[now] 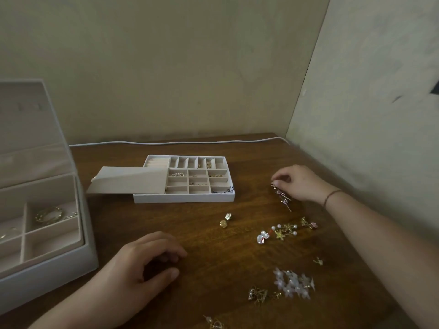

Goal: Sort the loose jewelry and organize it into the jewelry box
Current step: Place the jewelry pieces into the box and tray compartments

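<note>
The counter point(237, 269) is dark wood with a soft sheen. The divided tray point(185, 198) and jewelry box point(47, 276) look matt, lined with pale cloth. Loose earrings point(282, 231) glint, gold metal with glossy pearls; the near flowers point(294, 282) look translucent plastic.

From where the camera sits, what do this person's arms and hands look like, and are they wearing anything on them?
Both arms are bare as far as the picture shows, with no sleeves, gloves or watch. The right hand has a thin dark reddish cord bracelet around its wrist. The left hand shows nothing at the wrist, and I can see no rings on either hand, though the fingers are small and a little blurred.
</note>
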The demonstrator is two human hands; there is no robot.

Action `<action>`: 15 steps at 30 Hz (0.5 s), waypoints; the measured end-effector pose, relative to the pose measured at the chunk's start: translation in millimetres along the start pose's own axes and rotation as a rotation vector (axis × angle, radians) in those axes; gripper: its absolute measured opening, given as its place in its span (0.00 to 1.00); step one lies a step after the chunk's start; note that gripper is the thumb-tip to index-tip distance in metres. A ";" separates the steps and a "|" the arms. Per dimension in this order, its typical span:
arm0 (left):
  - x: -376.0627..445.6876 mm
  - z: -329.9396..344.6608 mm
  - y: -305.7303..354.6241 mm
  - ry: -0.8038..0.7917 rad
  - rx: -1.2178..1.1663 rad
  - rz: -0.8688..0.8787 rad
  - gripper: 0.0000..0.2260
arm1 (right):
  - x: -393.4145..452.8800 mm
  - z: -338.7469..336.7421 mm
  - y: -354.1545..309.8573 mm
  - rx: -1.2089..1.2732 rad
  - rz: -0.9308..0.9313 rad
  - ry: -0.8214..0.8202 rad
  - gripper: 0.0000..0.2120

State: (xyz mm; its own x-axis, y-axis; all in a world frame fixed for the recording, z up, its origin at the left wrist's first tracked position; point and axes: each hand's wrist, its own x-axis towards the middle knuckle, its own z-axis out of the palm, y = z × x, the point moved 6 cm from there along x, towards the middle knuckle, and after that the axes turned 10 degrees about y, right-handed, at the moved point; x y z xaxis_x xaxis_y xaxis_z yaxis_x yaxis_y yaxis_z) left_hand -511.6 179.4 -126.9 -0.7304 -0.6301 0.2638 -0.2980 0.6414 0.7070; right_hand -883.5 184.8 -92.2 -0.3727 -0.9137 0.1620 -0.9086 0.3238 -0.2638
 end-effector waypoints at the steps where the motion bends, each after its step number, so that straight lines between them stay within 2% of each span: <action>1: 0.2 -0.2 -0.1 0.000 -0.002 0.000 0.16 | 2.1 1.1 -1.3 -0.008 0.003 -0.012 0.12; 10: -0.2 -0.2 1.4 0.019 -0.003 0.000 0.17 | 14.6 -0.7 -13.9 -0.147 -0.040 -0.016 0.02; 15: -1.0 -0.7 0.9 0.024 0.013 0.005 0.19 | 16.4 2.0 -14.6 -0.128 -0.077 -0.005 0.07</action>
State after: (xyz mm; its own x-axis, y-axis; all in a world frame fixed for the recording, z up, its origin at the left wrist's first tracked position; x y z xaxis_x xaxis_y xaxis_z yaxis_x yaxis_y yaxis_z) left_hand -510.6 180.3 -126.0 -0.7168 -0.6371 0.2832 -0.3022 0.6499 0.6973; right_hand -876.0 164.6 -87.5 -0.2998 -0.9383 0.1723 -0.9514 0.2807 -0.1270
